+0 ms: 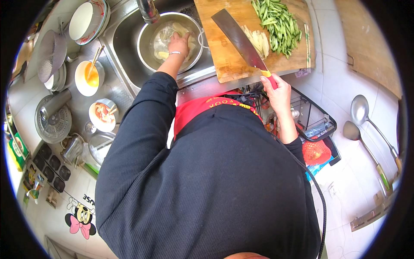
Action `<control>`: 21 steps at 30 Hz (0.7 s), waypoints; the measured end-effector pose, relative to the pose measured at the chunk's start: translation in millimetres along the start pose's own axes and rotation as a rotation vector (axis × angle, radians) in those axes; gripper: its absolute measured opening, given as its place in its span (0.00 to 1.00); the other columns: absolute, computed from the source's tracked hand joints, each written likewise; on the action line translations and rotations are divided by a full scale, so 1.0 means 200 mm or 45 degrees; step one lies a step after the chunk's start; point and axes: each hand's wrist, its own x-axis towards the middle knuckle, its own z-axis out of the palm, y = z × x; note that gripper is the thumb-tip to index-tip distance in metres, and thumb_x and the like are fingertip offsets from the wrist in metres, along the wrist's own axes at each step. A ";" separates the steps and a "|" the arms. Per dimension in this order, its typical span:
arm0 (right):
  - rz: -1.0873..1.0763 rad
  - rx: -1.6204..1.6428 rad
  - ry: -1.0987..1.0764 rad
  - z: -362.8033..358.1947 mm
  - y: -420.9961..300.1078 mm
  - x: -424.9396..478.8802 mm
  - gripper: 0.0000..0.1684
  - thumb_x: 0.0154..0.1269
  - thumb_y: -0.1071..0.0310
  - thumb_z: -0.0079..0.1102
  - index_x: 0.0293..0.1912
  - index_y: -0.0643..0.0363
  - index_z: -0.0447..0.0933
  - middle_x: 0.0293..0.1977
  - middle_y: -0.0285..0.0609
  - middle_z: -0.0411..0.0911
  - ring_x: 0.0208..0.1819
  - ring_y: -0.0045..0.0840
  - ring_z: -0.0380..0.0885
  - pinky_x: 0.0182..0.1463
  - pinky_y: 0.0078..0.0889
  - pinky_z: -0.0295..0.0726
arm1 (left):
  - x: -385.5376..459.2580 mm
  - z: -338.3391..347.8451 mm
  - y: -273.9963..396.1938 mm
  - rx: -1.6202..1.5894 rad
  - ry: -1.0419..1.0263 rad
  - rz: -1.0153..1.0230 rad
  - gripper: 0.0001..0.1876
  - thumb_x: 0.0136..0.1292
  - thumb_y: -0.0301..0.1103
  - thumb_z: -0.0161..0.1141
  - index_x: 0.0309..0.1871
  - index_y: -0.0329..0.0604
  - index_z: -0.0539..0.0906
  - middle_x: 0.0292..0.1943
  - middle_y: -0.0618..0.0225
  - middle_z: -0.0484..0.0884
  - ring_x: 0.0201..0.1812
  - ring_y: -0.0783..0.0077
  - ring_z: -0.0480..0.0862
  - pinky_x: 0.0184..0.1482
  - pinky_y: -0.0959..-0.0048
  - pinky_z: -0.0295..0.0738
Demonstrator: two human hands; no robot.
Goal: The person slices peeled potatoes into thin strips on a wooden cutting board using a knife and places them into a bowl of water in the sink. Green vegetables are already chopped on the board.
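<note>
My left hand (179, 44) reaches into a steel basin of water (141, 53) set in the sink, its fingers down among pale yellow pieces (163, 55); whether it grips one cannot be made out. My right hand (278, 90) holds a kitchen knife (241, 42) by its red and yellow handle, just off the near edge of the wooden cutting board (226, 69). The dark blade slants over the board towards the faucet side. Beside the blade lie pale cut strips (257, 41), and farther right is a pile of green cut strips (279, 27).
A faucet (148, 11) overhangs the basin. On the steel counter at left stand a bowl of beaten egg with chopsticks (89, 78), a bowl of pinkish food (103, 115), stacked plates (84, 21) and a round perforated steamer plate (53, 124). A black wire rack (315, 111) is below the board.
</note>
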 end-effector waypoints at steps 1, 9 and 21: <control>-0.017 -0.001 0.008 0.00 0.00 0.00 0.20 0.74 0.51 0.73 0.41 0.60 0.86 0.21 0.26 0.77 0.24 0.09 0.71 0.30 0.20 0.70 | 0.01 0.03 -0.04 0.002 -0.026 0.055 0.33 0.63 0.35 0.75 0.72 0.69 0.80 0.64 0.52 0.78 0.64 0.45 0.81 0.62 0.53 0.83; 0.027 0.055 0.008 0.00 0.01 0.00 0.19 0.74 0.51 0.73 0.42 0.60 0.87 0.21 0.26 0.77 0.24 0.08 0.70 0.29 0.20 0.69 | 0.05 0.11 -0.38 -0.852 0.077 -0.236 0.24 0.65 0.33 0.70 0.65 0.54 0.84 0.59 0.54 0.87 0.60 0.52 0.87 0.61 0.57 0.83; 0.044 0.060 -0.046 0.00 0.01 0.02 0.25 0.71 0.47 0.75 0.48 0.62 0.88 0.21 0.33 0.79 0.26 0.12 0.75 0.34 0.23 0.77 | -0.12 0.06 -0.25 -0.108 -0.199 0.049 0.42 0.55 0.54 0.80 0.72 0.54 0.76 0.59 0.49 0.87 0.59 0.43 0.87 0.65 0.54 0.80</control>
